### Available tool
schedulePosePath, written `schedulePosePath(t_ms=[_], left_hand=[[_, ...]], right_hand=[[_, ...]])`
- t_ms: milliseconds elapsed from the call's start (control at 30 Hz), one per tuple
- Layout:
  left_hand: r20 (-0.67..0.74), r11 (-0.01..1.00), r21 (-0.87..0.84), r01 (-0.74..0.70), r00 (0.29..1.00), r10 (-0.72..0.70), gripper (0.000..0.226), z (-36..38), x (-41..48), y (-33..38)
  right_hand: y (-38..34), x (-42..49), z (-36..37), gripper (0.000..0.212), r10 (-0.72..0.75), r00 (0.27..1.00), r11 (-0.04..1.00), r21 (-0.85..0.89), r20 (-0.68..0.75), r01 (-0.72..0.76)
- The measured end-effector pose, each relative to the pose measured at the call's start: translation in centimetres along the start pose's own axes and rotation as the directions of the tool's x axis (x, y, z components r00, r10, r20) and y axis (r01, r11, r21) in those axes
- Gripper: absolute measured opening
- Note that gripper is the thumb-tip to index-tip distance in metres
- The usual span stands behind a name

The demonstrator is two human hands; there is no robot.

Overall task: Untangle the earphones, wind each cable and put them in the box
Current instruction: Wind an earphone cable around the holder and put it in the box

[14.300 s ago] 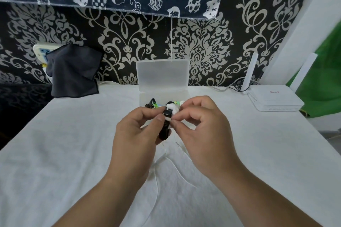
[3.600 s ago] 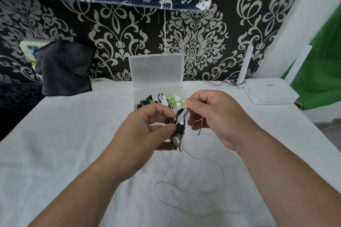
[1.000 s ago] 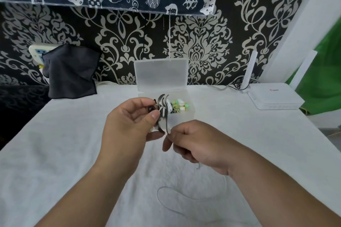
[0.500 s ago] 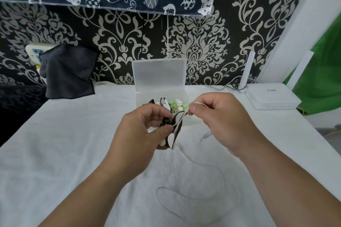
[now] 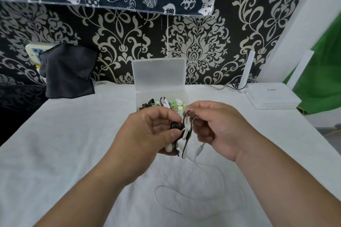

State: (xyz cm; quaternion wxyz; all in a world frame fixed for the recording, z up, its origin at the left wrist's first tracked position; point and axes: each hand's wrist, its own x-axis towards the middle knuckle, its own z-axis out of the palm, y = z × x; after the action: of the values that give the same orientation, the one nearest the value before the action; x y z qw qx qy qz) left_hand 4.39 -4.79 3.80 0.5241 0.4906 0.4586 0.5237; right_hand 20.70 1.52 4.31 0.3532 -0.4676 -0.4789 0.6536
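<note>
Head view: earphones [image 5: 186, 131] in left hand [image 5: 147, 134]; router logo [image 5: 271, 89] (illegible).

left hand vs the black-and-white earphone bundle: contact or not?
Touching. The head view shows the left hand gripping the earphone bundle, with the thumb pressed across its near side and the fingers curled round behind it.
</note>
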Motion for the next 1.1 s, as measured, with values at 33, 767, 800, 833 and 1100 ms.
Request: schedulePosePath(t_ms=[33,767,800,833,1100], left_hand=[[-0.002,1.0,-0.022,-0.002,1.0,0.002,0.029,0.1,-0.1,0.1],[-0.281,0.941,0.335,-0.055,0.947,0.155,0.035,-1.7,0.8,-1.0],[-0.253,0.934,0.353,-0.053,0.956,0.149,0.037,-1.6,0.8,-1.0],[-0.224,0.929,0.367,-0.051,0.964,0.142,0.037,-1.4,0.7,-1.0],[-0.099,0.987,0.161,-0.027,0.994,0.043,0.032,-0.5,0.4,-0.6]], right_hand=[[0.3,0.0,0.2,0.028,0.045,0.999,0.999,-0.017,0.011,-0.045],[-1.3,-1.3,0.4,0.028,-0.171,0.98,0.959,-0.212,0.1,0.189],[-1.2,-1.3,0.3,0.029,-0.208,0.975,0.945,-0.243,0.074,0.22],[-1.2,-1.2,0.2,0.029,-0.243,0.969,0.924,-0.291,0.053,0.247],[-0.9,-0.7,-0.6,0.022,-0.421,0.907,0.755,-0.566,-0.033,0.33]])
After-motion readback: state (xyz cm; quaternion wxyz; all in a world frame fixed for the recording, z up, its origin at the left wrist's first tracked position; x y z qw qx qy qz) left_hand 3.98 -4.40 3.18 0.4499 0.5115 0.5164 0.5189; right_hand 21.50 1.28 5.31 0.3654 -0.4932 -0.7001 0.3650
